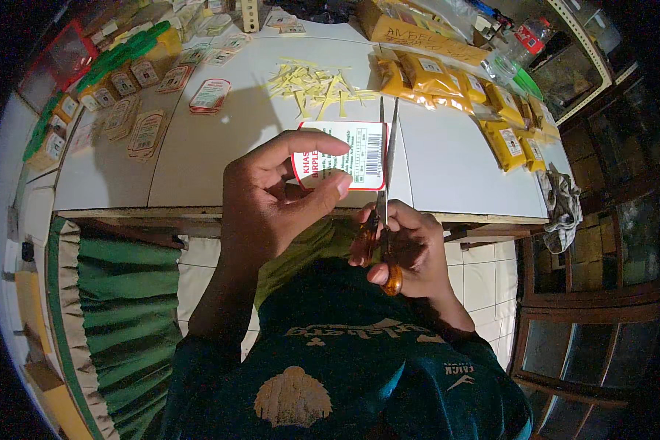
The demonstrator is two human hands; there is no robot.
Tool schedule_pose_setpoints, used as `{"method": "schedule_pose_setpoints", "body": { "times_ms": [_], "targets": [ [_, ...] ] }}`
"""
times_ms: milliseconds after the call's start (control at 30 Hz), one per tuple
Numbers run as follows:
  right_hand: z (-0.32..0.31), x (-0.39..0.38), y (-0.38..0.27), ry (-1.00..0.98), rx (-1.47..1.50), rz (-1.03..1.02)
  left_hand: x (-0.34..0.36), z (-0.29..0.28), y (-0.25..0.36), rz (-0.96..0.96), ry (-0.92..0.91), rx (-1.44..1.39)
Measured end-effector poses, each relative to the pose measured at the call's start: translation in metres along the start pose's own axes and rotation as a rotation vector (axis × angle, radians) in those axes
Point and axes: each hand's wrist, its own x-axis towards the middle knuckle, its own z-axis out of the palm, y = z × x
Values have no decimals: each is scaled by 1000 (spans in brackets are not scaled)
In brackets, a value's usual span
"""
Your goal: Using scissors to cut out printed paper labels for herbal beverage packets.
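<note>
1. Above the front of the white table [198, 158], we are pinching a label [359, 163] in our left hand [271, 176].
2. Our right hand [422, 249] is gripping scissors [389, 172], blades straddling the label's right edge.

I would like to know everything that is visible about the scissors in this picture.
The scissors have two slim, shiny, metal-looking blades and glossy amber-brown handles, plastic by their look. The right hand grips the handles, and the blades point forward, away from the body. They stand slightly apart, at the right edge of a white, red-bordered label: one blade passes partly behind it, the other shows in front.
</note>
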Motion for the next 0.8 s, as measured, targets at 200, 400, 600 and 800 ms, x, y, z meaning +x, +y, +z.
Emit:
{"method": "schedule_pose_setpoints", "body": {
  "times_ms": [200, 400, 600, 800],
  "targets": [
    [0, 0, -3, -13, 5, 29, -2, -2, 0, 4, 1, -2],
    [2, 0, -4, -2, 65, 0, -4, -1, 0, -20, -36, -66],
    [3, 1, -3, 20, 57, 18, -3, -3, -2, -18, -30, -26],
    [1, 2, -3, 18, 61, -42, -3, 0, -3, -13, -70, -81]
  ]
}}
